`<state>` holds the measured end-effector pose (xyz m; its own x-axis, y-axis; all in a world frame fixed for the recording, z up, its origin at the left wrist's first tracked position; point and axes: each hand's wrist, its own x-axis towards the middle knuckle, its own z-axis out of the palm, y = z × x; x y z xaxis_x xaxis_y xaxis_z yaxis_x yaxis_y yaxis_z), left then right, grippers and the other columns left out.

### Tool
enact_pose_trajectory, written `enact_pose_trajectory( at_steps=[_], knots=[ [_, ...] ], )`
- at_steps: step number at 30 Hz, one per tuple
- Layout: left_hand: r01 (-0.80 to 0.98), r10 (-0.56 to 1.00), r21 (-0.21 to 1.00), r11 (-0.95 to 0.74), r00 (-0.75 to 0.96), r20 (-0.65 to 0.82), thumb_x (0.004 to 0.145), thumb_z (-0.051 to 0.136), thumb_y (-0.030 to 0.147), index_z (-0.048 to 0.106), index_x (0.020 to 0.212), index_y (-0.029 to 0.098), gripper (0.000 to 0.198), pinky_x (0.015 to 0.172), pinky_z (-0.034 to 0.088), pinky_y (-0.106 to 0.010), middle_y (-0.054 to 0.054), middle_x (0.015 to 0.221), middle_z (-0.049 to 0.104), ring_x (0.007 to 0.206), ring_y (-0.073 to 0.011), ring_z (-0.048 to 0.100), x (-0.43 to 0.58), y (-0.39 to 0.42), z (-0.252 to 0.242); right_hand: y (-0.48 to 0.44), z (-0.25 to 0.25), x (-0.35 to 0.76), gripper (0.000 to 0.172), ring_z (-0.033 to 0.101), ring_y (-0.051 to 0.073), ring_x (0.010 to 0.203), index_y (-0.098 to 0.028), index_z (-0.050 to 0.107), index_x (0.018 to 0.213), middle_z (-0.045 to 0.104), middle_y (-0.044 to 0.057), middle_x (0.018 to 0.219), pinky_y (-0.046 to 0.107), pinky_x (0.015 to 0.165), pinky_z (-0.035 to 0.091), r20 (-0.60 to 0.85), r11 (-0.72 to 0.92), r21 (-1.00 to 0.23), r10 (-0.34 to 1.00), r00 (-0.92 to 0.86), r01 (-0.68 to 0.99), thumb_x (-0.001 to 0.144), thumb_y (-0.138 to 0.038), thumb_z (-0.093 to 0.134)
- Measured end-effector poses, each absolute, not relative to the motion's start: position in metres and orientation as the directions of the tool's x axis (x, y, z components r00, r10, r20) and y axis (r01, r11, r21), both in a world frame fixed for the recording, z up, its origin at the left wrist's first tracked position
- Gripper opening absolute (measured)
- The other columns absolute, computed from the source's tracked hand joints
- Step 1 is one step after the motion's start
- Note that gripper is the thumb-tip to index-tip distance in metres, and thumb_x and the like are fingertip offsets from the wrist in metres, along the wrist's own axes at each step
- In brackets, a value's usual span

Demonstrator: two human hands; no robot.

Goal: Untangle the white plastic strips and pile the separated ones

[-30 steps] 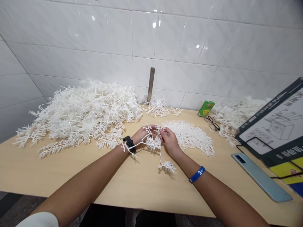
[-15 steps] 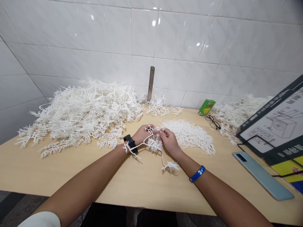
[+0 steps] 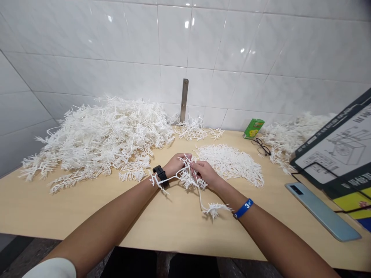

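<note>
Over the middle of the table, my left hand (image 3: pixel 176 164) is closed on a white plastic branch (image 3: pixel 171 178) with forked twigs, one end of which lies across the black watch on my left wrist. Pressed close beside it, my right hand (image 3: pixel 205 173) pinches the same branch; my fingers partly hide the spot where they meet. A tufted sprig (image 3: pixel 215 209) dangles from a thin stem below my right hand. Just behind my right hand lies a flat heap of small white sprigs (image 3: pixel 232 164).
A large pile of white branches (image 3: pixel 110 135) fills the left back. Smaller clumps (image 3: pixel 191 129) lie by a metal bar (image 3: pixel 184 100) at the tiled wall. To the right are a green box (image 3: pixel 253 128), eyeglasses (image 3: pixel 261 146), more branches (image 3: pixel 295 133), a phone (image 3: pixel 323 212) and a printed carton (image 3: pixel 339 150).
The dangling sprig has swung right and slightly down. My right hand has shifted slightly, its fingers still at the branch. My left hand stays almost in place.
</note>
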<state>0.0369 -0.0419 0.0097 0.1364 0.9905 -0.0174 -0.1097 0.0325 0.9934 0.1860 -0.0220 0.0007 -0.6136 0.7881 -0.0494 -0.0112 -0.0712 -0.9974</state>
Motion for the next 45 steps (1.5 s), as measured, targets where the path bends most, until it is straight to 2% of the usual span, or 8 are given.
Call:
enact_pose_trajectory(
  at_steps=[5, 10, 16, 28, 35, 39, 42, 45],
  knots=[
    [-0.047, 0.999, 0.999, 0.003, 0.046, -0.001, 0.076, 0.062, 0.053, 0.048, 0.064, 0.018, 0.04, 0.049, 0.034, -0.025, 0.003, 0.05, 0.049, 0.047, -0.0104, 0.045, 0.04, -0.039, 0.009, -0.02, -0.004, 0.183, 0.045, 0.037, 0.01, 0.037, -0.021, 0.048, 0.053, 0.044, -0.005, 0.04, 0.024, 0.039, 0.027, 0.047, 0.077, -0.997, 0.818, -0.574, 0.028, 0.075, -0.058, 0.06],
    [0.08, 0.989, 0.989, -0.128, -0.057, 0.133, 0.075, 0.061, 0.052, 0.042, 0.06, 0.018, 0.042, 0.052, 0.028, -0.024, 0.006, 0.053, 0.036, 0.051, -0.0082, 0.034, 0.035, -0.036, 0.011, -0.015, -0.007, 0.178, 0.047, 0.035, 0.009, 0.043, -0.021, 0.043, 0.053, 0.04, -0.005, 0.046, 0.024, 0.043, 0.027, 0.19, 0.252, -0.967, 0.821, -0.538, 0.043, 0.08, -0.057, 0.056],
    [0.155, 0.974, 0.971, -0.183, -0.105, 0.2, 0.079, 0.057, 0.049, 0.034, 0.059, 0.02, 0.042, 0.051, 0.022, -0.025, 0.006, 0.054, 0.029, 0.053, -0.0085, 0.027, 0.035, -0.038, 0.02, -0.02, -0.004, 0.176, 0.045, 0.035, 0.011, 0.046, -0.022, 0.041, 0.059, 0.039, -0.005, 0.048, 0.026, 0.046, 0.027, 0.234, 0.285, -0.958, 0.838, -0.493, 0.029, 0.083, -0.057, 0.053],
    [0.169, 0.966, 0.959, -0.228, -0.082, 0.244, 0.081, 0.054, 0.049, 0.035, 0.058, 0.019, 0.042, 0.052, 0.024, -0.025, 0.005, 0.055, 0.03, 0.053, -0.0088, 0.027, 0.034, -0.038, 0.03, -0.042, 0.018, 0.176, 0.043, 0.025, 0.011, 0.052, -0.022, 0.031, 0.059, 0.028, -0.004, 0.054, 0.028, 0.051, 0.02, 0.393, 0.473, -0.875, 0.815, -0.426, 0.098, 0.089, -0.047, 0.047],
    [0.25, 0.956, 0.931, -0.267, -0.053, 0.289, 0.083, 0.052, 0.045, 0.036, 0.056, 0.019, 0.041, 0.054, 0.027, -0.025, 0.004, 0.055, 0.034, 0.055, -0.0101, 0.03, 0.025, -0.034, 0.036, -0.056, 0.031, 0.178, 0.041, 0.029, 0.011, 0.052, -0.022, 0.035, 0.057, 0.031, -0.004, 0.053, 0.028, 0.051, 0.023, 0.403, 0.461, -0.885, 0.828, -0.391, 0.062, 0.086, -0.048, 0.048],
    [0.177, 0.892, 0.968, -0.179, -0.386, 0.236, 0.081, 0.058, 0.046, 0.045, 0.061, 0.02, 0.035, 0.054, 0.03, -0.024, 0.003, 0.057, 0.04, 0.057, -0.0119, 0.037, -0.013, -0.027, 0.045, -0.065, 0.036, 0.184, 0.044, 0.031, 0.011, 0.049, -0.022, 0.033, 0.053, 0.033, -0.004, 0.051, 0.028, 0.052, 0.026, 0.479, 0.587, -0.809, 0.68, -0.555, 0.021, 0.087, -0.045, 0.049],
    [0.245, 0.846, 0.932, -0.268, -0.403, 0.349, 0.083, 0.056, 0.05, 0.049, 0.064, 0.019, 0.037, 0.058, 0.034, -0.024, 0.001, 0.065, 0.047, 0.063, -0.0127, 0.043, -0.024, -0.022, 0.046, -0.055, 0.032, 0.185, 0.047, 0.033, 0.011, 0.049, -0.022, 0.033, 0.051, 0.033, -0.003, 0.049, 0.028, 0.052, 0.027, 0.524, 0.587, -0.809, 0.73, -0.44, 0.01, 0.087, -0.048, 0.049],
    [0.248, 0.891, 0.907, -0.34, -0.225, 0.395, 0.085, 0.052, 0.058, 0.046, 0.064, 0.019, 0.044, 0.057, 0.033, -0.025, 0.002, 0.061, 0.043, 0.058, -0.0118, 0.04, -0.01, -0.019, 0.038, -0.041, 0.021, 0.183, 0.046, 0.036, 0.012, 0.049, -0.022, 0.038, 0.052, 0.037, -0.003, 0.048, 0.029, 0.052, 0.03, 0.463, 0.475, -0.879, 0.837, -0.292, -0.03, 0.088, -0.05, 0.049]
  ],
)
